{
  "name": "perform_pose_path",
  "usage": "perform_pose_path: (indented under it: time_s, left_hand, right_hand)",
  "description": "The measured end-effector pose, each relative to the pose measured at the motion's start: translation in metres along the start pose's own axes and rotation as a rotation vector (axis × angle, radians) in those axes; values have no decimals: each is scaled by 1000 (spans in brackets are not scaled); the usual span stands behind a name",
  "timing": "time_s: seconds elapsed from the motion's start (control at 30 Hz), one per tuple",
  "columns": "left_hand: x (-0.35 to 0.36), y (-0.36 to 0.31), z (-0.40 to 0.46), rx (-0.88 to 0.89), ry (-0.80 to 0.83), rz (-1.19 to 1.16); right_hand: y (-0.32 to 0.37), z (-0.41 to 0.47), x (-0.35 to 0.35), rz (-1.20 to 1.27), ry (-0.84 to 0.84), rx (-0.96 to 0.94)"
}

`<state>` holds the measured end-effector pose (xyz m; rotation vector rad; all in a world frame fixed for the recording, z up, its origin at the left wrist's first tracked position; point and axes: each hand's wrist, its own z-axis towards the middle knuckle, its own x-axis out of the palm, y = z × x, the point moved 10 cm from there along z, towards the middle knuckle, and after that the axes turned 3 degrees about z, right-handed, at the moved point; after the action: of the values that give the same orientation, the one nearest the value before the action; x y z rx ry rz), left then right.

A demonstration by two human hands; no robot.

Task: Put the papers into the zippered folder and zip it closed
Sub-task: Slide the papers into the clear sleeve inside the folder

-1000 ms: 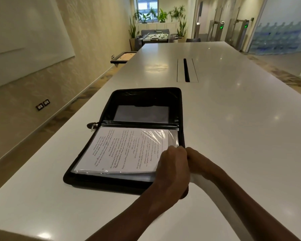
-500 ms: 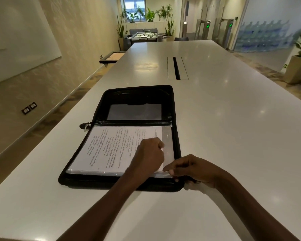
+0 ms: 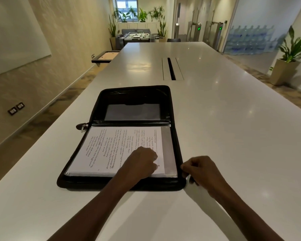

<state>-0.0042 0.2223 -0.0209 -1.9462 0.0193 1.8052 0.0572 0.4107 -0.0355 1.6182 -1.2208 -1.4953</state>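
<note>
So our left hand (image 3: 142, 161) is curled into a loose fist, knuckles down on the papers (image 3: 118, 150), pressing near their right edge, forearm reaching in from the bottom of the view. Our right hand (image 3: 201, 171) sits at the near right corner of the zippered folder (image 3: 172, 108), fingers bent in and pinching right at the edge there, though we can't tell what exactly is between them. The folder lies open flat on the white table (image 3: 233, 136), black, hinge running left to right, with the printed sheets in the near half under what looks like a clear sleeve, and a pocket in the far half. The zipper pull (image 3: 82, 127) pokes out on the left by the hinge. The table is long and glossy with a cable slot (image 3: 171, 68) down the middle. Further back there's a foosball table (image 3: 137, 36), some potted plants (image 3: 292, 49) and a whiteboard (image 3: 16, 35) on the left wall.
</note>
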Motion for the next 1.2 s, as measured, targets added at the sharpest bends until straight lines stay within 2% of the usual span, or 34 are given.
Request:
perform_pose_path:
  time_s: [0.1,0.17,0.2,0.33,0.4,0.47,0.53,0.67,0.77,0.83,0.93,1.07,1.2]
  left_hand:
    - [-15,9,6,-17,-151,2]
    - [-22,16,11,-12,-249,-32]
    - [-21,22,13,-26,-248,-12]
    - [1,53,17,-107,-104,204]
    - [16,69,13,-153,-26,217]
    - [29,80,8,-179,25,205]
    - [34,84,6,-171,9,222]
    - [37,85,5,-150,-62,258]
    - [37,81,5,-131,-24,249]
    - [27,86,7,-141,-17,162]
    - [-20,108,16,-174,-189,-29]
    - [-94,157,47,-164,-444,-235]
    - [-138,222,85,-294,-511,-240]
  right_hand:
    - [52,-3,3,-272,-153,-322]
    - [74,-5,28,-363,-116,-473]
    - [79,-4,42,-422,-75,-513]
    - [64,3,94,-713,128,-560]
    - [44,3,110,-792,220,-522]
    - [28,1,119,-857,259,-499]
    - [23,0,121,-917,243,-508]
    - [26,-2,119,-958,218,-513]
    - [30,-4,119,-955,222,-496]
    - [36,-7,116,-899,202,-486]
    - [51,-18,116,-805,165,-539]
    - [60,-39,130,-797,180,-640]
    - [69,-54,132,-781,90,-759]
